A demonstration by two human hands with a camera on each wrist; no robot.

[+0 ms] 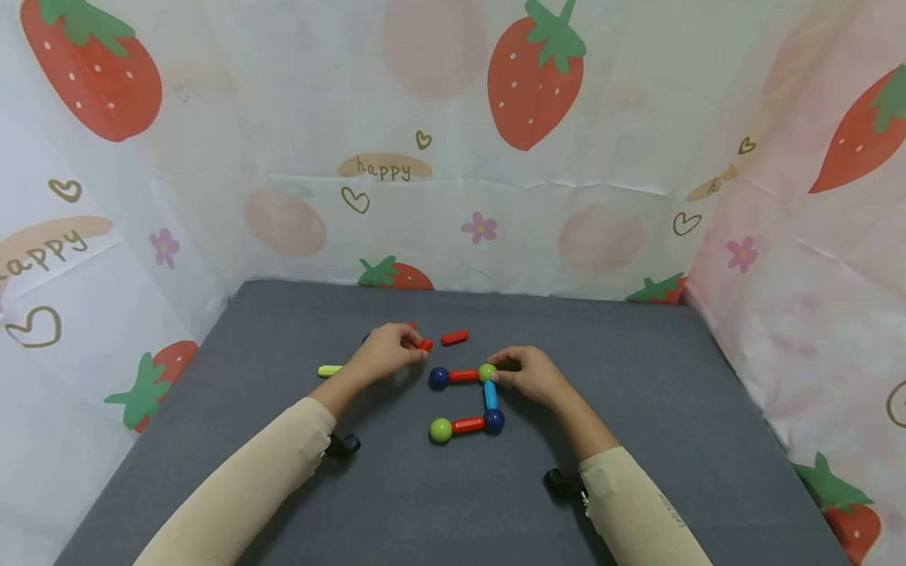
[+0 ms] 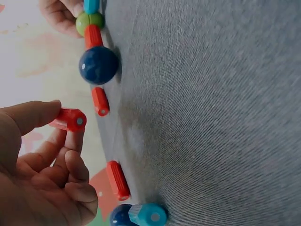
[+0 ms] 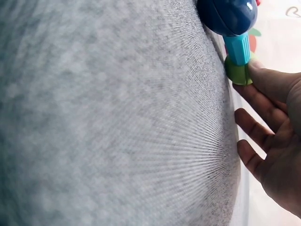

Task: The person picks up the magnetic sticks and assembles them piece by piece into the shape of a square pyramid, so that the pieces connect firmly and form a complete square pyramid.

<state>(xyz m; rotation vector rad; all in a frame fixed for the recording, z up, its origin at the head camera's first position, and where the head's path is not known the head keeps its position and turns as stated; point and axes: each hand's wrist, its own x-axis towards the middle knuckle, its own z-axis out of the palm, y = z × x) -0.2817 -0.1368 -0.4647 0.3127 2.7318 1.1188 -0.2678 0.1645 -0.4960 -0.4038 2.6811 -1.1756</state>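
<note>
Between thumb and fingers, my left hand (image 1: 384,350) pinches a short red magnetic rod (image 2: 69,119), its round end tip showing in the left wrist view. My right hand (image 1: 532,376) holds a green ball (image 1: 487,373) with thumb and index finger, the other fingers spread apart. That ball is a corner of a joined shape: a red rod (image 1: 464,376) runs left from it to a dark blue ball (image 1: 439,378). Toward me, a light blue rod (image 1: 491,395) links it to another dark blue ball (image 1: 494,420), then a red rod (image 1: 468,425) and a second green ball (image 1: 440,430).
Beyond the shape lies a loose red rod (image 1: 454,337). Left of my left hand is a yellow-green rod (image 1: 329,370). The left wrist view shows another red rod (image 2: 117,180) and a light blue rod (image 2: 148,215) against a dark blue ball (image 2: 120,215). Strawberry-print cloth (image 1: 453,236) hangs behind the grey table.
</note>
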